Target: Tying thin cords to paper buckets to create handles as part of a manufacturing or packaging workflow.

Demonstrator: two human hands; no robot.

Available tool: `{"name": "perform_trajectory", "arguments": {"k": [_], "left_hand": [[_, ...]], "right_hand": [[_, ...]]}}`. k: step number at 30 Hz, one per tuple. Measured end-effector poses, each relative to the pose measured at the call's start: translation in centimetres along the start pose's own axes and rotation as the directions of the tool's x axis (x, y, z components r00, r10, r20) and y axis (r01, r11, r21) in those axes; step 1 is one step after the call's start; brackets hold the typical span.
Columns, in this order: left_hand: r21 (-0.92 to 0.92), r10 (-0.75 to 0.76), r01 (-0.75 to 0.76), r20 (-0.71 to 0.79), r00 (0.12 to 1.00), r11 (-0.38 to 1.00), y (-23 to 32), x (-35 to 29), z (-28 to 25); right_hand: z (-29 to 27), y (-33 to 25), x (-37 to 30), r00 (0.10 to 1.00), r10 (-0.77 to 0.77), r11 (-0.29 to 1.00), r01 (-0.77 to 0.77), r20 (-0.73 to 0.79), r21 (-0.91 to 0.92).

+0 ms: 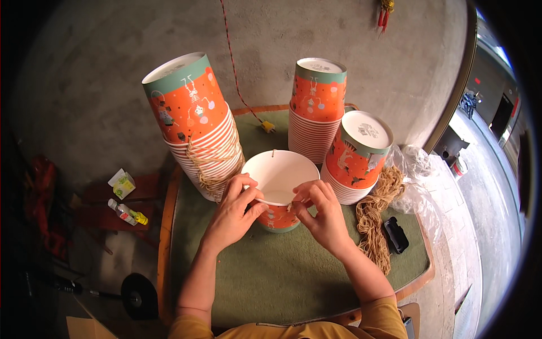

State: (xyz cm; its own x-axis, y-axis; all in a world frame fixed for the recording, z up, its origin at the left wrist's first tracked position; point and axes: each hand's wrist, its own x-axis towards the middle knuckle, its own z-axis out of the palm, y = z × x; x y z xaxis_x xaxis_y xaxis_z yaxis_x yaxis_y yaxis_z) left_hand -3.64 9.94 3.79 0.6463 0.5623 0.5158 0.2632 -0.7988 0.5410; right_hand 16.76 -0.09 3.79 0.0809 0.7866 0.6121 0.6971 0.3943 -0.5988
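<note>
A white-lined paper bucket (280, 169) with an orange printed outside and a green base band stands upright on the green-covered table, its mouth up. My left hand (236, 208) is closed on the near left of its rim, thumb and fingers pinching the edge. At the near right of the rim, the fingertips of my right hand (320, 213) are pinched together on what looks like a short bit of tan twine (291, 207). Another small piece of twine (274, 153) shows at the far rim.
Upside-down bucket stacks stand at the left (186, 101), back (317, 107) and right (358, 152); twine loops hang on the left one. A twine hank (379, 214), a black plastic case (396, 235) and clear plastic bags (420, 192) lie at the right. A yellow plug (267, 126) lies behind.
</note>
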Motion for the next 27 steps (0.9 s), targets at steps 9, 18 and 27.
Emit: {"name": "perform_trajectory", "arguments": {"k": [9,18,27], "left_hand": [[-0.020,-0.028,0.027,-0.044,0.999,0.999,-0.7,0.0,0.2],[0.018,-0.003,0.003,0.000,1.000,1.000,-0.3,0.1,0.0],[-0.031,-0.028,0.030,0.061,0.998,0.999,-0.4,-0.1,0.0]], "right_hand": [[1.6,1.2,-1.0,0.923,-0.369,0.848,0.285,-0.110,-0.447],[2.5,4.2,-2.0,0.823,-0.563,0.741,0.462,-0.076,-0.487],[2.6,5.1,-1.6,0.815,-0.570,0.765,0.480,-0.104,-0.430]]}}
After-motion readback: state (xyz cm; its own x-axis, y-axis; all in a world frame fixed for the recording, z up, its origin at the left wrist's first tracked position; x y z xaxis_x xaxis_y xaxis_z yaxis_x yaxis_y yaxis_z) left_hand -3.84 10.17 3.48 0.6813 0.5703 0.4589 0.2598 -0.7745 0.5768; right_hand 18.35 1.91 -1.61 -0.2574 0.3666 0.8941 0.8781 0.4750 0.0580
